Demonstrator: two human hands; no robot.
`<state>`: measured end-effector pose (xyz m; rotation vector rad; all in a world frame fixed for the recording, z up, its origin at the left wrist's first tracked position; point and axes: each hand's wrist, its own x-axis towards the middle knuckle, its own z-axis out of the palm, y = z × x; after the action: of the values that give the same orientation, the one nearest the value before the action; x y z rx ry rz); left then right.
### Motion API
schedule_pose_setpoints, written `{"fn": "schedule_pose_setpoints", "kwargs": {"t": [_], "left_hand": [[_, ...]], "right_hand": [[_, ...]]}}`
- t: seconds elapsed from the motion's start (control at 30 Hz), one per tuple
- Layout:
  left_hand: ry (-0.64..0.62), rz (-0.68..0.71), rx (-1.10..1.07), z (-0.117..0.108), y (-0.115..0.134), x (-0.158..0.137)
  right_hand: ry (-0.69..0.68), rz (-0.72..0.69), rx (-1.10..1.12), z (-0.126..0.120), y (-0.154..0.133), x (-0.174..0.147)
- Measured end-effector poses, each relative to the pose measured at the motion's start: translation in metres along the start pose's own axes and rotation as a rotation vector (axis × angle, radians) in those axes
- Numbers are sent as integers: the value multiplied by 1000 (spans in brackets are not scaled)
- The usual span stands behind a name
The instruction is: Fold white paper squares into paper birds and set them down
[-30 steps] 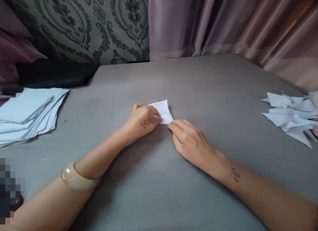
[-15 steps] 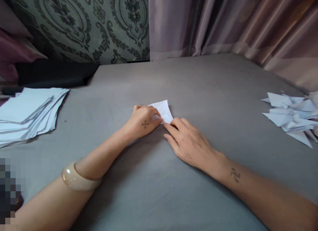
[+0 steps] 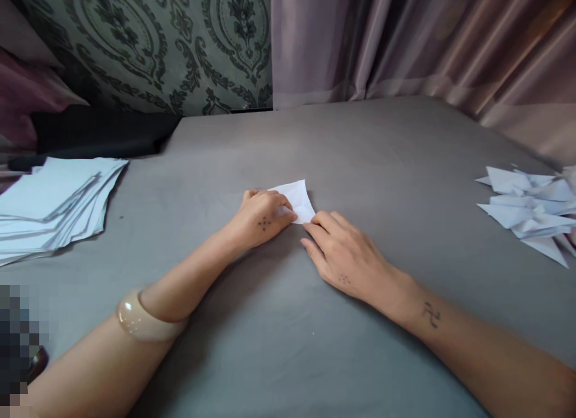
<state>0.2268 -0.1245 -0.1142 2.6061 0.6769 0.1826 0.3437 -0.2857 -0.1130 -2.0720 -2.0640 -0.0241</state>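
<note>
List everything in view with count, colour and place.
Creased paper: one, white, between the hands
Paper stack: one, white, left
Origami shapes: several, white, right
Surface: one, grey, beneath the papers
Flat item: one, black, behind the stack
Patterned panel: one, greenish, back left
Curtain: count unclear, mauve, back right
Cloth: one, purple, far left
Bangle: one, cream, left forearm
Left hand: one, marked, on the paper
Right hand: one, marked, at paper's corner

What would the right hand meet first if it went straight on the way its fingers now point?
The right hand would first meet the creased white paper sheet, whose corner it appears to touch; then probably the left hand, though depth is unclear.
</note>
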Motion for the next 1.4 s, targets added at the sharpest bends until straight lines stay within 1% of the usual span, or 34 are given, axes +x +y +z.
{"fn": "schedule_pose_setpoints", "kwargs": {"t": [0.1, 0.2, 0.27, 0.33, 0.47, 0.6, 0.8, 0.9, 1.2, 1.3, 1.4], "left_hand": [[-15, -32, -38, -3, 1, -2], [0, -63, -142, -8, -2, -5], [2, -46, -224, -13, -6, -7], [-23, -24, -258, -16, -12, -10], [-70, 61, -196, -16, -20, -11], [-92, 152, -222, -14, -20, -9], [-126, 148, -244, -16, -18, -7], [-131, 167, -235, -18, -18, -7], [-108, 201, -178, -12, -20, -3], [-105, 211, -162, -12, -19, -2], [-66, 241, -106, -11, -19, -3]], "right_hand": [[15, 6, 12, 2, 2, -1], [32, -1, 18, 3, 3, -1], [37, -9, 21, 4, 4, -1], [34, -14, 25, 4, 4, -1], [21, -17, 40, 4, 5, 0], [20, -19, 56, 4, 5, 0], [7, -12, 55, 4, 5, 0], [5, -13, 56, 4, 6, 0], [46, -35, 48, 8, 7, 0], [33, -33, 44, 9, 7, 0], [16, -22, 44, 8, 7, 0]]}}
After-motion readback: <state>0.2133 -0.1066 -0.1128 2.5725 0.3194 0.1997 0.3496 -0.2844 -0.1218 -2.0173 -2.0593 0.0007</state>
